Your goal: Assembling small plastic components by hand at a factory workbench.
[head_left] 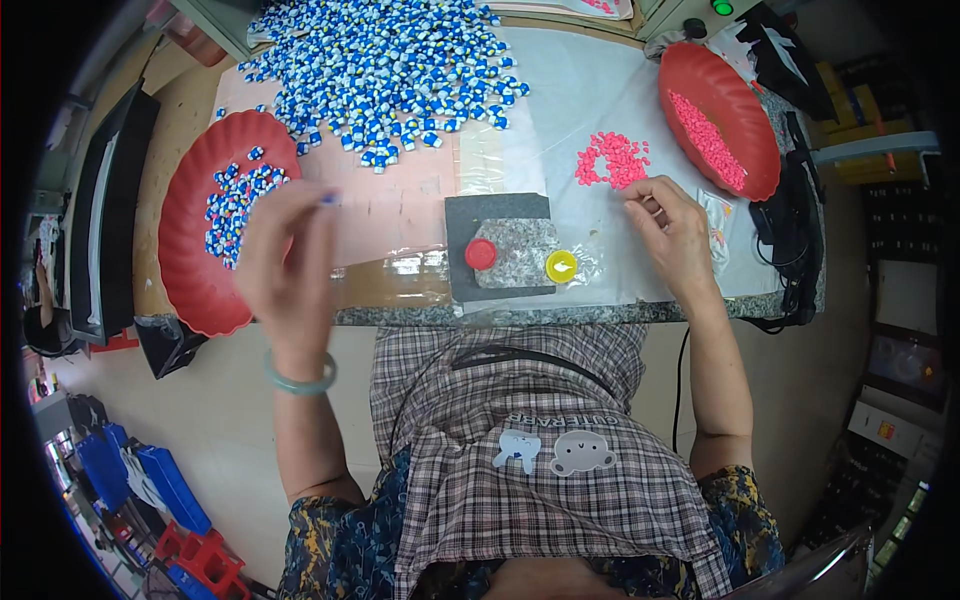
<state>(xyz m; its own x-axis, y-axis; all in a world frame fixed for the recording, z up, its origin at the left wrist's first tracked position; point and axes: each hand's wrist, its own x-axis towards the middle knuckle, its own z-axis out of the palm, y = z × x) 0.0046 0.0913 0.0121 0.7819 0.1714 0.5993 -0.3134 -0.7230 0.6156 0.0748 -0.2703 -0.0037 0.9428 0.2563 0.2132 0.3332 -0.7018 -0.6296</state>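
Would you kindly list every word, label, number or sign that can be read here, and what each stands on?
Grey-and-white checked fabric apron: pale capital lettering, upside down in this view; I'll leave its wording uncopied.
Pale plastic packet beside the right hand: coloured marks, too small to read.
White rectangular box, far right: orange label, too small to read.

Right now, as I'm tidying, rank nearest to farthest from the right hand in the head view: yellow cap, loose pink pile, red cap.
1. Loose pink pile: beyond the right hand.
2. Yellow cap: left of the hand.
3. Red cap: farther left.
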